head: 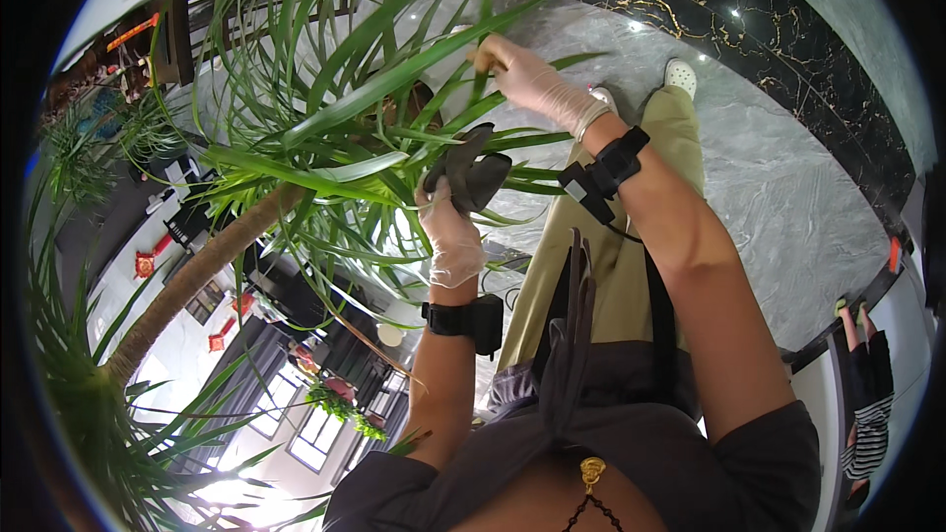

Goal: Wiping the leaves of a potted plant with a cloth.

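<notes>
My left hand, in a thin translucent glove, holds a bunched dark grey cloth among the leaves of a tall potted-style plant with long strap-like foliage. Above and to the right, my right hand, gloved the same way, has its fingers closed around a narrow green leaf. The leaf crown sits on a slanting brown trunk. Leaves partly cover the lower edge of the cloth and the fingers of my left hand.
Grey marble-look floor lies under my white clogs, bordered by black gold-veined tile. A second leaf crown is at lower left. A person in a striped top stands at far right. Dark wooden furniture is at upper left.
</notes>
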Demonstrator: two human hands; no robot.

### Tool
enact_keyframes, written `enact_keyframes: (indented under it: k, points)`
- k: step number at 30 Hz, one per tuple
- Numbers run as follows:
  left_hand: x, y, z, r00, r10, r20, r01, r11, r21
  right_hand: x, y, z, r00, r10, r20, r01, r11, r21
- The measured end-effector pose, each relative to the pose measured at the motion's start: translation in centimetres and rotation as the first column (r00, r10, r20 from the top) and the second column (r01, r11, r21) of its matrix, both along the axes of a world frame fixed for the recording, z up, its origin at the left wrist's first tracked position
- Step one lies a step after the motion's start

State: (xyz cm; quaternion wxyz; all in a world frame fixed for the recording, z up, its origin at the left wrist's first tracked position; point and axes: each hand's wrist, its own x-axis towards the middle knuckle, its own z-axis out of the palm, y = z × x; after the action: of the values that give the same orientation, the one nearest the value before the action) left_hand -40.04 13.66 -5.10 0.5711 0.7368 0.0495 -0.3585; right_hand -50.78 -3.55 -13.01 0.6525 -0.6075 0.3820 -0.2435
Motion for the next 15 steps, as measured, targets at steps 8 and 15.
enact_keyframes:
  k: [8, 15]
  points:
    - [0.8, 0.3, -0.4, 0.911, -0.341, -0.232, 0.351, 0.936, 0.000, 1.5, 2.2, -1.7, 0.883, -0.313, 0.349, -0.068, 0.652, 0.755]
    - [2.6, 0.3, -3.3, 0.831, -0.230, -0.506, 0.219, 0.972, -0.082, 2.8, 4.6, -2.3, 0.902, 0.264, -0.343, -0.345, 0.917, -0.201]
